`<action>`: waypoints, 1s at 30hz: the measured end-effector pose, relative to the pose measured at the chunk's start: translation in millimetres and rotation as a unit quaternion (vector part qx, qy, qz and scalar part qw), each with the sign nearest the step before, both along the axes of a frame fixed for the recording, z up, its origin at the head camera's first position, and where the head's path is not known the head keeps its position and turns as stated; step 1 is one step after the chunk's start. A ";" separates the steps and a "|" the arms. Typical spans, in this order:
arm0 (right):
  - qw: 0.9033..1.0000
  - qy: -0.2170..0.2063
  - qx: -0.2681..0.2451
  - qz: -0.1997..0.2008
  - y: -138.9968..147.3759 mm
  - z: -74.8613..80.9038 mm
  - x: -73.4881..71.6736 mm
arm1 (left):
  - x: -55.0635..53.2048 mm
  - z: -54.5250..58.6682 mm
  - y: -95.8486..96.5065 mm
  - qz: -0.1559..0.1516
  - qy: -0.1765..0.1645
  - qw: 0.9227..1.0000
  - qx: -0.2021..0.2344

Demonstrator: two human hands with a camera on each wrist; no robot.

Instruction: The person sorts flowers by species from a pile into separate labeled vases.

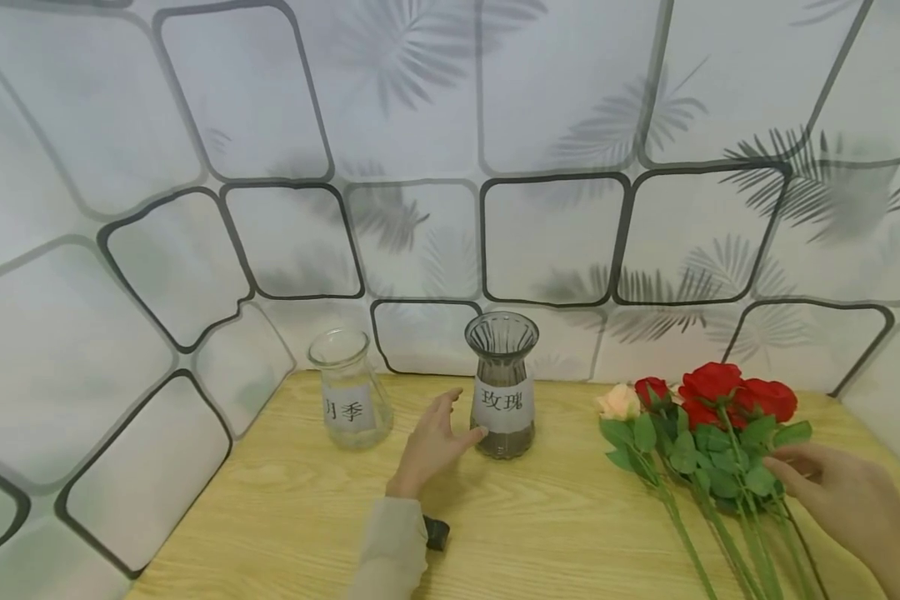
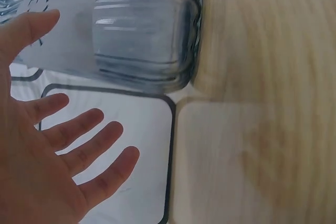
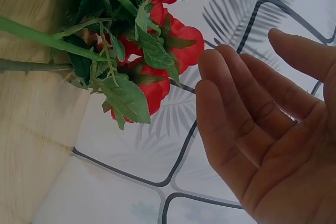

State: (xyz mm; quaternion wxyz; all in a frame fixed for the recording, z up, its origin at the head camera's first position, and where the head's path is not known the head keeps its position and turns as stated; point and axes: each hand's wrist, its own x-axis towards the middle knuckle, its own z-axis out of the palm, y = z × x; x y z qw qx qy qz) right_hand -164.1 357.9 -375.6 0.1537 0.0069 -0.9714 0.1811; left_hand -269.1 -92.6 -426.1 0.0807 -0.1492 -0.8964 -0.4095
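Observation:
A grey ribbed glass vase [image 1: 504, 392] with a white paper label stands near the wall at mid-table. Beside its left side is my left hand [image 1: 435, 437], fingers spread and thumb toward the label; the left wrist view shows the palm [image 2: 42, 166] facing the vase's base [image 2: 147, 30] with nothing held. On the right lies a bunch of long-stemmed flowers: red roses [image 1: 720, 392] and one pale peach bloom [image 1: 619, 402]. My right hand [image 1: 843, 492] hovers at the bunch's right edge, its fingers loosely bent and holding nothing in the right wrist view, close to the leaves [image 3: 126, 98].
A clear glass vase [image 1: 351, 396], also labelled, stands left of the grey one. Behind everything rises a wall [image 1: 555, 242] with a stone-outline and fern pattern. The green stems [image 1: 682, 533] run toward the table's near edge.

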 end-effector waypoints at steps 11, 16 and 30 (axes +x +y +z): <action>1.000 0.006 0.003 -0.004 1.7 -2.2 0.4 | -6.3 -5.8 22.2 -0.035 -0.024 0.998 0.041; 1.000 0.005 -0.004 -0.005 1.9 -3.1 1.5 | -6.9 -6.8 24.7 -0.045 -0.021 0.997 0.052; 0.956 -0.176 -0.230 -0.051 18.9 -17.3 -6.7 | -7.7 -7.3 26.5 -0.015 0.001 0.999 0.050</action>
